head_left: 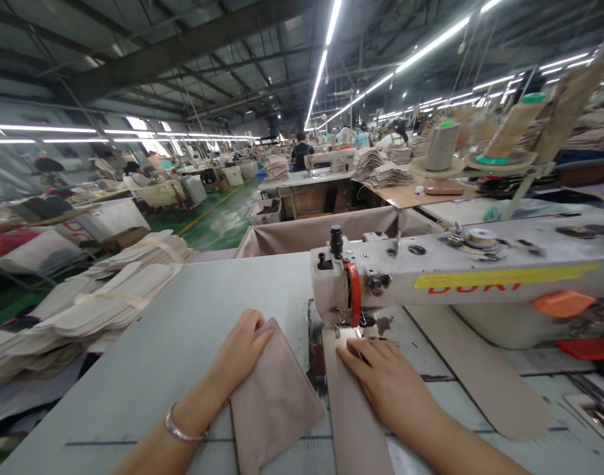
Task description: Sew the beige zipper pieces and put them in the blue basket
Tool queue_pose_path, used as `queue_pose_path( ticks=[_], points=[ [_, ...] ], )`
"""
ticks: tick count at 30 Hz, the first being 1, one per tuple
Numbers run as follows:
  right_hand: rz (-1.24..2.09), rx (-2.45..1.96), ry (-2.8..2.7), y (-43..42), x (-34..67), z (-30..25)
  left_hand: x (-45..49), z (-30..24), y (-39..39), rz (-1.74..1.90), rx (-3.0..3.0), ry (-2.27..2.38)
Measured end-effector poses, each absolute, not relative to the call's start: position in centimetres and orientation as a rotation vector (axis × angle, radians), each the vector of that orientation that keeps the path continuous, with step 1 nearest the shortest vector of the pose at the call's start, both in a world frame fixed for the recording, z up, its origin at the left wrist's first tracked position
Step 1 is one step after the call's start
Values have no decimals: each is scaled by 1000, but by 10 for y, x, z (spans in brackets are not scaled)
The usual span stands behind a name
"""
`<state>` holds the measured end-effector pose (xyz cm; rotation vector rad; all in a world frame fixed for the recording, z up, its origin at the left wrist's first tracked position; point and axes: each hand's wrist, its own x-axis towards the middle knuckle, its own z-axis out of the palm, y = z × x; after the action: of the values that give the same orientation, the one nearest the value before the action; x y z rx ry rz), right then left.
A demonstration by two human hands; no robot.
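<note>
The left hand (239, 353) lies on the upper corner of a folded fabric piece (274, 399), its fingers curled over the edge and the thumb on top. Whether it pinches the cloth or only rests there cannot be told. A silver bracelet (183, 432) sits on that wrist. The right hand (381, 379) is spread flat, fingers together and palm down, pressing on a long fabric strip (354, 422). The strip runs from the near edge of the desk (183, 330) up under that hand's fingertips to the needle end of the sewing machine (455, 277). The two hands are apart, with the machine's dark plate and a narrow gap of desk between the folded piece and the strip. The folded piece lies just beside the strip without clearly touching it. Directly beyond the right hand's fingertips stands the machine's head with an orange guard (354, 293), and its pale body with a yellow label stretches off to the right of that hand. Right of the right hand, a second strip (480, 376) of the same beige cloth lies slanted on the desk under the machine's arm, apart from the hand. Well to the left of the left hand, off the desk, are stacks of cut pieces (108, 297). Far beyond the right hand, thread cones (441, 146) stand on a rack. More desks and seated people fill the hall behind under rows of strip lights.
</note>
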<state>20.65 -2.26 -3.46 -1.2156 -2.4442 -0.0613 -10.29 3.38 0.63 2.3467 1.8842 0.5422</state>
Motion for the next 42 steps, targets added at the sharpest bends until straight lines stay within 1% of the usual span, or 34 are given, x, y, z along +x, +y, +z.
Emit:
queue_pose_path(
  ticks=[4, 6, 12, 17, 28, 32, 36, 42],
  points=[
    [-15, -1210, -2443, -23, 206, -32, -68, 17, 20, 652, 2239, 1413],
    [-5, -1208, -2425, -23, 206, -31, -43, 16, 20, 656, 2170, 1322],
    [-27, -1226, -2420, -22, 206, -30, 4, 2, 34, 657, 2078, 1429],
    [-47, -1269, -2433, -22, 205, -29, 9, 3, 39, 619, 2109, 1435],
    [17, -1264, -2430, -20, 204, -25, 15, 7, 42, 609, 2147, 1468],
    [56, -1245, -2428, -21, 206, -27, 10, 6, 19, 629, 2389, 1402],
    [36, -1241, -2418, -21, 208, -31, 5, 1, -3, 516, 2692, 1200],
    [16, -1196, -2383, -21, 208, -32, 7, 1, 3, 469, 2718, 1199]
  ],
)
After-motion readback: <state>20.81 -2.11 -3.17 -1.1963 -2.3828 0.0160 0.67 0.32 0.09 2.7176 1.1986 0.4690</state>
